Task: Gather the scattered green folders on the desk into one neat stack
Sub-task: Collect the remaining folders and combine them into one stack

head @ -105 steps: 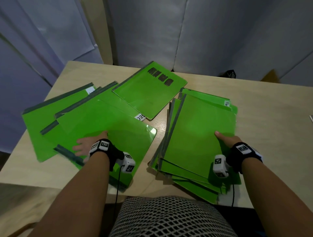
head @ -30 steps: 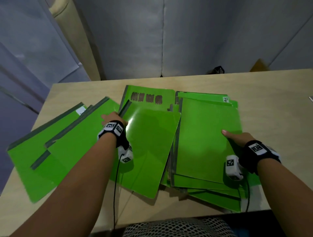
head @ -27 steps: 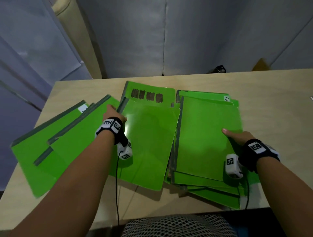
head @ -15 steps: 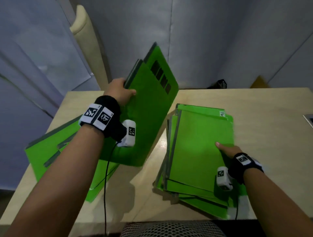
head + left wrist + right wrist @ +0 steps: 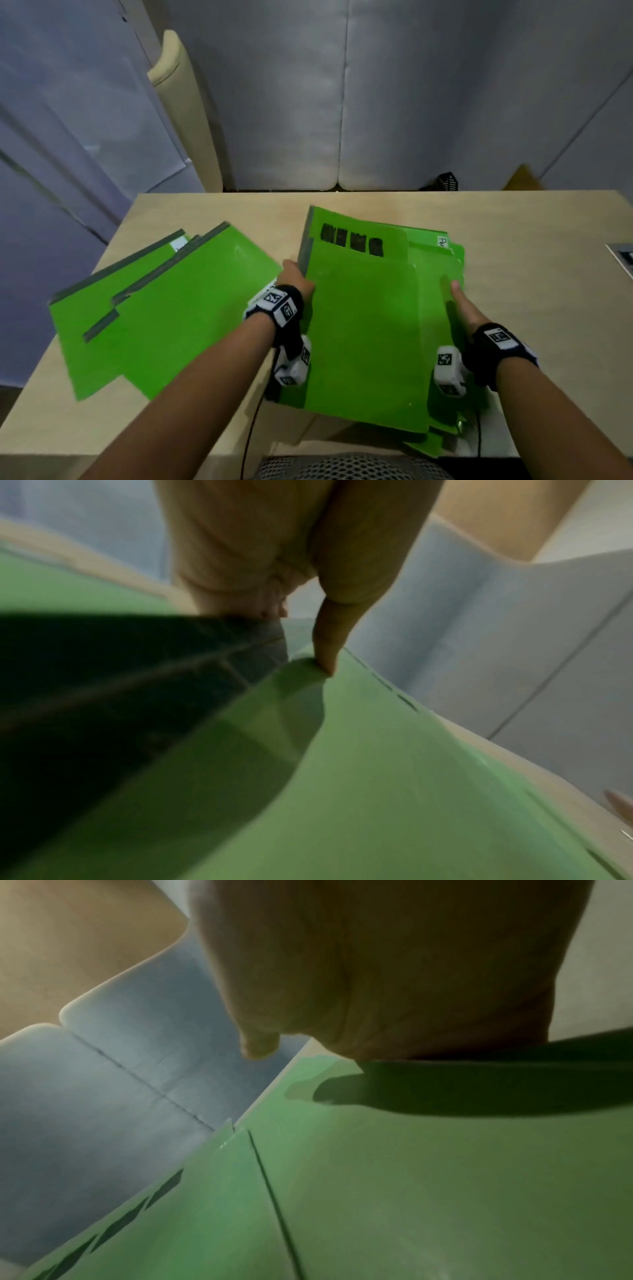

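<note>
A stack of green folders [image 5: 442, 260] lies on the right half of the desk [image 5: 548, 291]. On top lies a green folder [image 5: 363, 325] with dark rectangular marks near its far edge, a bit askew. My left hand [image 5: 296, 274] grips its grey spine [image 5: 205, 656], thumb [image 5: 327, 647] on top and fingers hidden below. My right hand [image 5: 460, 305] rests with straight fingers on the stack, against the top folder's right edge; in the right wrist view the palm [image 5: 377, 974] lies on green folder [image 5: 411, 1177]. A few more green folders [image 5: 178, 308] lie fanned out at the left.
A cream chair back [image 5: 185, 102] and grey padded panels [image 5: 411, 102] stand behind the desk. A small grey object [image 5: 621, 255] sits at the desk's right edge. The stack overhangs the near desk edge. Bare wood shows at the far right and along the back.
My left hand, which held the marked folder and another upright above the desk half a second ago, has laid them on the right stack. My right hand shifted from the stack's top towards its right side.
</note>
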`<state>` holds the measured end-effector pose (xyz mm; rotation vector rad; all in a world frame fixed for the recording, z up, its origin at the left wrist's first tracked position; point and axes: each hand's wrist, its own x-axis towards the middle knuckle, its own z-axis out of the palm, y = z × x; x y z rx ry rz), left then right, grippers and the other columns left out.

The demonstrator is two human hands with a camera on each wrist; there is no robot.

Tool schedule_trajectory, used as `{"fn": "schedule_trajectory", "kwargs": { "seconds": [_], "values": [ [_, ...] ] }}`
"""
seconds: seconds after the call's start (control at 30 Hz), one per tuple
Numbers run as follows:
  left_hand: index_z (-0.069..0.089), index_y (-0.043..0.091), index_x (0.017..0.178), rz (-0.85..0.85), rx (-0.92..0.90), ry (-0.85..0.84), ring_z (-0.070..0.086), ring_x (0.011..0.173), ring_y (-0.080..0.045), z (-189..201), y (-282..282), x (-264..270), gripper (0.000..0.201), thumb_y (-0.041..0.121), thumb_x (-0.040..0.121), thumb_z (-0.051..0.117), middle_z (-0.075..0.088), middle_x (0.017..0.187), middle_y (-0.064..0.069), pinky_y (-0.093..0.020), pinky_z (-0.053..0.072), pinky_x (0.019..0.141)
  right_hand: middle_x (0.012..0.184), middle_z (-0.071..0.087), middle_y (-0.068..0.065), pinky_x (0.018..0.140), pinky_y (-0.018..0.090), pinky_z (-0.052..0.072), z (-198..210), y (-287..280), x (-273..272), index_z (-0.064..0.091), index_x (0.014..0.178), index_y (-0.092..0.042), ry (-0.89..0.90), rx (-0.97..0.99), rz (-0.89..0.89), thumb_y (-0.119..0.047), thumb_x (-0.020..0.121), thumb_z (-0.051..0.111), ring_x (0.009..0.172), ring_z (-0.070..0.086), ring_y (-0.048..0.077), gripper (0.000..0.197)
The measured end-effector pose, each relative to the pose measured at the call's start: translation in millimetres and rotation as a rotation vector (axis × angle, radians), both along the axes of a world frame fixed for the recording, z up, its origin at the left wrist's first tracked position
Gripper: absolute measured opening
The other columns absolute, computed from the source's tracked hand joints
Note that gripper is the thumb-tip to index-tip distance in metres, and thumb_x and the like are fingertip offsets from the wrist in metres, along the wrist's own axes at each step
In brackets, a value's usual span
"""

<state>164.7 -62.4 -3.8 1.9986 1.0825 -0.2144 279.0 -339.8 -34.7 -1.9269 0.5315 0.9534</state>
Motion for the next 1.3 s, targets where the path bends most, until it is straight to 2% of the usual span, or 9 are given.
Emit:
{"fn": "schedule_trajectory", "kwargs": {
  "seconds": [0.1,0.27,0.37,0.5,0.6,0.77,0.9,1.13,1.3],
  "values": [
    [0.034,0.008,0.108,0.016,-0.044,0.025,0.059,0.101,-0.032,-19,-6,1,0.033,0.016,0.091,0.061,0.057,0.122,-0.019,-0.036,0.050,0.084,0.161,0.017,0.013,0.112,0.061,0.022,-16,-1,8,0.021,0.153,-0.029,0.003,0.030,0.052,-0.088,0.060,0.054,0.144,0.023,0.039,0.115],
    [0.041,0.006,0.136,-0.300,0.005,0.101,0.060,0.110,-0.032,-28,-13,8,0.060,0.042,0.090,0.056,0.055,0.129,-0.016,-0.040,0.053,0.090,0.151,0.037,0.019,0.102,0.055,0.038,-29,3,14,0.033,0.149,-0.012,-0.065,-0.121,0.167,-0.069,0.040,0.081,0.133,0.041,0.042,0.132],
    [0.041,0.014,0.144,-0.456,0.035,0.140,0.049,0.126,-0.034,-29,-10,5,0.071,0.060,0.090,0.043,0.042,0.146,-0.016,-0.042,0.042,0.104,0.148,0.041,0.020,0.101,0.056,0.042,-40,2,18,0.034,0.148,-0.012,-0.059,-0.142,0.166,-0.066,0.027,0.086,0.129,0.045,0.044,0.142],
    [0.041,0.007,0.143,-0.211,0.116,0.090,0.043,0.133,-0.033,-30,31,-10,0.064,0.047,0.094,0.047,0.041,0.148,-0.018,-0.038,0.036,0.107,0.149,0.040,0.021,0.097,0.057,0.043,-38,1,16,0.029,0.150,-0.013,-0.041,-0.163,0.154,-0.060,0.052,0.082,0.127,0.046,0.046,0.121],
    [0.033,0.010,0.147,-0.085,0.287,0.258,0.034,0.137,-0.037,-42,80,-40,0.078,0.049,0.085,0.060,0.032,0.151,-0.019,-0.044,0.033,0.111,0.149,0.039,0.020,0.098,0.058,0.042,-44,0,20,0.029,0.150,-0.014,-0.043,-0.209,0.178,-0.071,0.029,0.080,0.128,0.045,0.046,0.143],
    [-0.003,0.039,0.151,-0.165,0.281,0.575,-0.008,0.146,-0.041,-71,130,-101,0.133,0.070,0.049,0.077,-0.015,0.160,-0.007,-0.066,0.013,0.112,0.147,0.043,0.021,0.097,0.055,0.045,-41,8,18,0.033,0.147,-0.008,-0.045,-0.263,0.220,-0.072,0.047,0.076,0.125,0.048,0.045,0.127],
    [-0.017,0.041,0.148,-0.208,0.282,0.601,-0.010,0.145,-0.044,-90,130,-121,0.137,0.076,0.049,0.071,-0.026,0.157,-0.008,-0.066,0.011,0.112,0.146,0.043,0.023,0.094,0.050,0.046,-39,11,17,0.034,0.146,-0.003,-0.059,-0.326,0.229,-0.065,0.065,0.073,0.124,0.049,0.044,0.110],
    [-0.014,0.034,0.150,-0.352,0.243,0.610,-0.001,0.144,-0.049,-80,81,-80,0.120,0.079,0.065,0.057,-0.019,0.157,-0.018,-0.062,0.014,0.112,0.141,0.048,0.023,0.090,0.047,0.047,-38,14,16,0.038,0.144,-0.003,-0.058,-0.348,0.252,-0.069,0.064,0.071,0.119,0.053,0.042,0.108],
    [0.030,0.013,0.145,-0.116,0.287,0.460,0.027,0.139,-0.041,-54,109,-64,0.091,0.064,0.076,0.061,0.024,0.153,-0.019,-0.055,0.029,0.111,0.137,0.052,0.023,0.076,0.046,0.048,-38,18,8,0.038,0.145,-0.007,-0.033,-0.313,0.209,-0.072,0.059,0.072,0.113,0.056,0.043,0.112]
  ]
}}
